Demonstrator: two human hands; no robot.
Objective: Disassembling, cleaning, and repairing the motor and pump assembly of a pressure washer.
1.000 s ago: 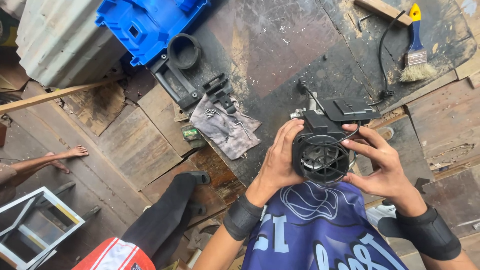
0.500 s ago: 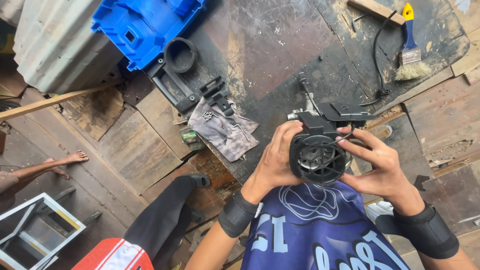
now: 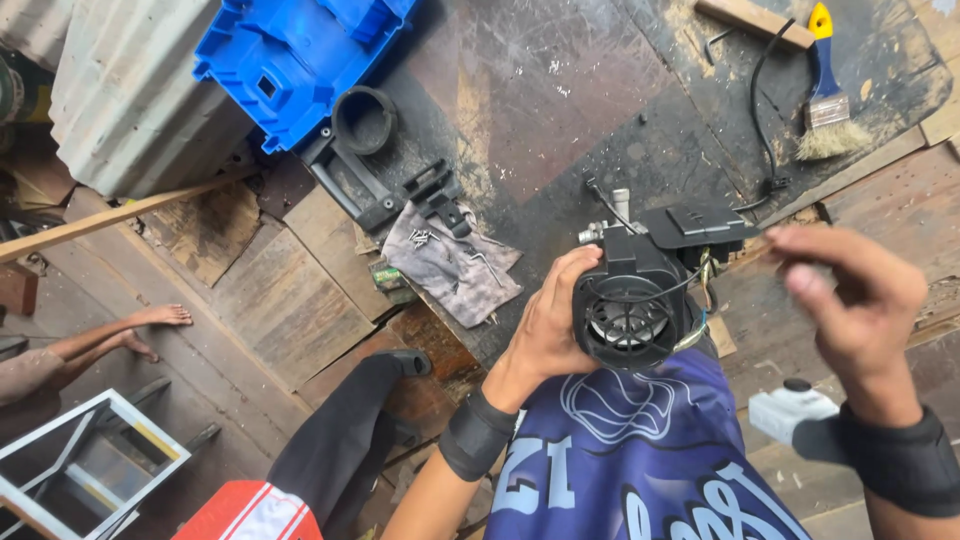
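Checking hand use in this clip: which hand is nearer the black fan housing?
Left. The left hand grips the black fan housing on its side; the right hand is raised apart, off to its right.

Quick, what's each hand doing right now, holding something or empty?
Left hand: closed around the black fan housing, holding it up.
Right hand: empty, lifted off to the side and blurred, fingers loosely curled, touching nothing.
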